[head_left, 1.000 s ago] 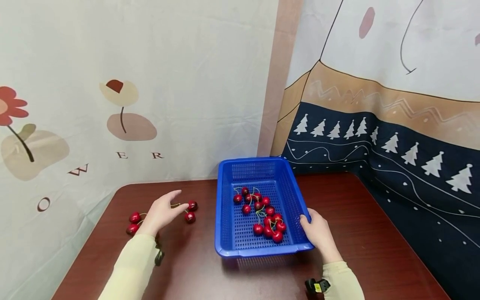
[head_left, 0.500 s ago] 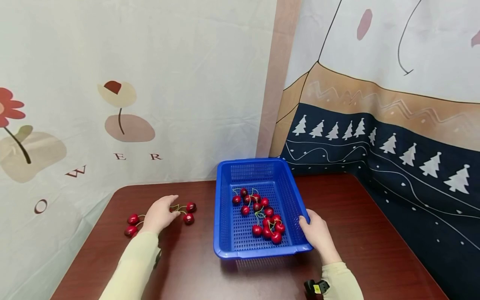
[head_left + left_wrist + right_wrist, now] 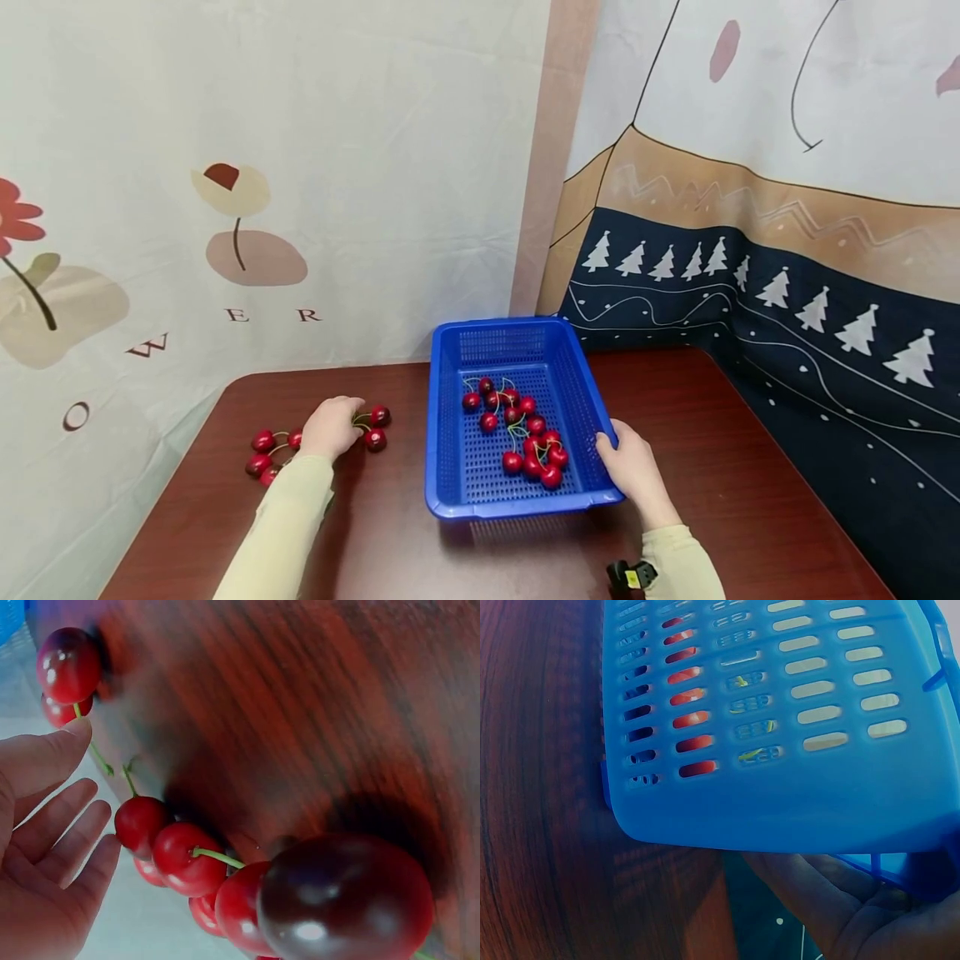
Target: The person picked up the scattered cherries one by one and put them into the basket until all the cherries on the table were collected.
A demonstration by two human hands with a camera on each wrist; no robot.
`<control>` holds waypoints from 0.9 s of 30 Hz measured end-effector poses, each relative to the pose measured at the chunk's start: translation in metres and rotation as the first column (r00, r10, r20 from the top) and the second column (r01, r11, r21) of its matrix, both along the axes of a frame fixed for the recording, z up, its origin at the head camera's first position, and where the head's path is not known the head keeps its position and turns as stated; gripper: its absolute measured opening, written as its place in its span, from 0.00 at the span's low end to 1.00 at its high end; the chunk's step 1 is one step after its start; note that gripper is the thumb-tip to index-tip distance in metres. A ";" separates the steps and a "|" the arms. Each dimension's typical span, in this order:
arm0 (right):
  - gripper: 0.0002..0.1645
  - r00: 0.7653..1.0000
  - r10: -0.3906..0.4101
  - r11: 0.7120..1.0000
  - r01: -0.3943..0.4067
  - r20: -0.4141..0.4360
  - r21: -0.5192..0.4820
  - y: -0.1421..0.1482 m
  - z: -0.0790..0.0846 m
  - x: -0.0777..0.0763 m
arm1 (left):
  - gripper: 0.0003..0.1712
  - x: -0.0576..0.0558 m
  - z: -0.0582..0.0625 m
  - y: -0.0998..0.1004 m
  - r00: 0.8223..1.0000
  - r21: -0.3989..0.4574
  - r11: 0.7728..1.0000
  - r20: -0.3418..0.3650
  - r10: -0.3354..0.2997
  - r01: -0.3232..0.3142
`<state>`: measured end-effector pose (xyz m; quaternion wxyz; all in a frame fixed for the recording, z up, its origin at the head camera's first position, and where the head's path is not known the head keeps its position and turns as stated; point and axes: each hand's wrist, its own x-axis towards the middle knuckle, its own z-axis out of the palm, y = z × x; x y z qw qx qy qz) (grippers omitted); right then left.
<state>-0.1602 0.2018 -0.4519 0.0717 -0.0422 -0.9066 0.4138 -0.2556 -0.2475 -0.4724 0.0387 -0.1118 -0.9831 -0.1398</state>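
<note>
My left hand [image 3: 330, 429] is low over the table's left half, thumb and fingertips drawn together at the stems of a pair of dark red cherries [image 3: 378, 427]. In the left wrist view the thumb tip [image 3: 78, 729] covers part of a green stem [image 3: 100, 759]; the index finger is mostly hidden behind the thumb. Several more cherries [image 3: 262, 450] lie left of that hand, partly covered by it. With thumb over the rim, my right hand [image 3: 633, 467] grips the right side of a blue perforated basket [image 3: 450, 500]. Inside the basket lie several cherries [image 3: 532, 446] with green stems.
Under everything is a dark reddish-brown wooden table [image 3: 390, 533]. A pale printed cloth [image 3: 375, 208] hangs along its back edge, and a navy cloth with white trees [image 3: 795, 367] borders the right side. A black wrist device [image 3: 632, 575] is strapped at the right sleeve.
My left hand has moved slightly right and lower toward the cherry pair, its spread thumb and fingers closing at the stems. More left-side cherries now show. The right hand keeps its grip on the basket.
</note>
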 end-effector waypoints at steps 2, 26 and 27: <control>0.22 1.000 -0.001 1.000 0.001 0.000 -0.001 0.000 0.000 0.000 | 0.22 0.000 -0.001 0.001 1.000 -0.023 1.000 -0.015 -0.007 0.006; 0.22 1.000 -0.006 1.000 0.006 0.001 -0.007 0.000 -0.001 0.000 | 0.14 -0.006 -0.015 0.012 0.998 -0.078 0.997 -0.065 -0.006 0.001; 0.22 1.000 -0.005 1.000 0.005 0.002 -0.009 0.000 -0.001 0.000 | 0.14 -0.006 -0.016 0.012 0.998 -0.074 0.997 -0.066 -0.008 0.003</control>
